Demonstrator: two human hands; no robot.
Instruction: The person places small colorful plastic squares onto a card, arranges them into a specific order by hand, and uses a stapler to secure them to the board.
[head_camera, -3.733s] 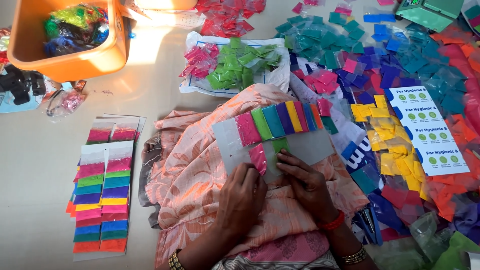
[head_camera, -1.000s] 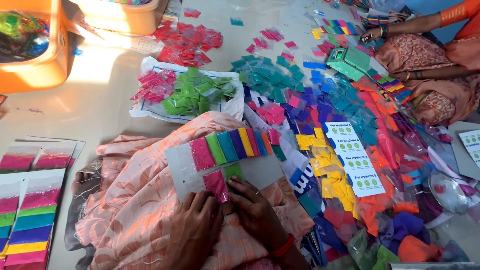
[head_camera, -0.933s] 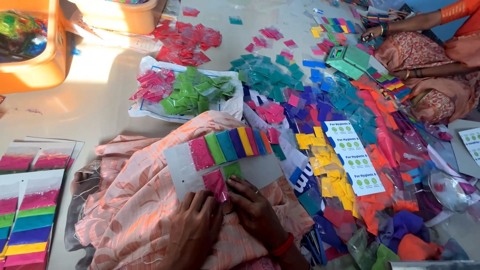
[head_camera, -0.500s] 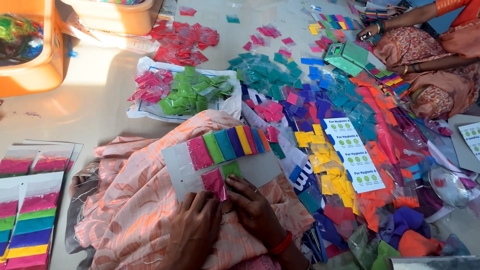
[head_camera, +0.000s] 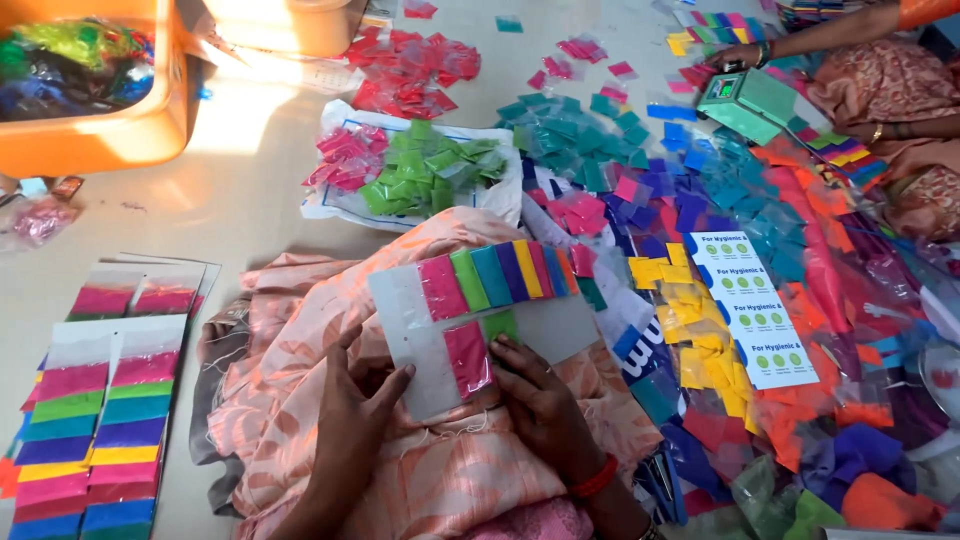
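Note:
A grey card (head_camera: 555, 325) lies on my lap, over pink patterned cloth (head_camera: 300, 400). A row of small coloured packets (head_camera: 500, 275) is fixed along its upper edge. A pink packet (head_camera: 467, 357) and a green packet (head_camera: 503, 325) sit in a second row below. My left hand (head_camera: 352, 420) holds the card's lower left corner. My right hand (head_camera: 535, 400) presses its fingers on the card beside the pink packet.
Finished cards of rainbow packets (head_camera: 95, 440) lie at the left. Loose packets in green (head_camera: 425, 170), red (head_camera: 410, 70), teal, blue, yellow and orange cover the floor. An orange tub (head_camera: 100, 140) stands at top left. Another person's hand (head_camera: 735, 55) works by a green device (head_camera: 750, 100).
The view has shifted slightly. My hands stay on the card, pressing the pink packet; a green packet now shows beside it in the second row.

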